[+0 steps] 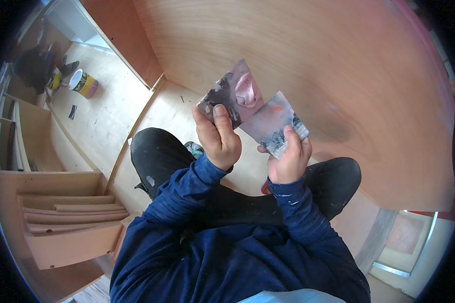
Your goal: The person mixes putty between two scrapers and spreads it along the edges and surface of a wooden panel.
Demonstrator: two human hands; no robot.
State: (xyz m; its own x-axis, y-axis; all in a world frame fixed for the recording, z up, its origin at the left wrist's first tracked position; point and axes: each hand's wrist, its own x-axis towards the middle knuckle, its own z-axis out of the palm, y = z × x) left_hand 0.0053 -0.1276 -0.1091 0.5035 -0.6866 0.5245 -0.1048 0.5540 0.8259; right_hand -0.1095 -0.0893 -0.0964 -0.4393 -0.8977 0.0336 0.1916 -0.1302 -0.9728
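My left hand grips the lower corner of a flat, dark-smeared putty spreader, thumb on top. A thick dab of pink putty sits on its upper part. In my right hand is a second flat putty spreader, greyish with a pink film and dark smears near the grip. The edges of the two spreaders meet or overlap in front of me; whether they press together I cannot tell. Both are held above my bent knees.
A large plywood panel rises ahead and to the right. At far left, a yellow-and-pink bucket stands near a dark, unclear shape. A wooden drawer box holding boards lies at lower left. A metal-edged frame shows at lower right.
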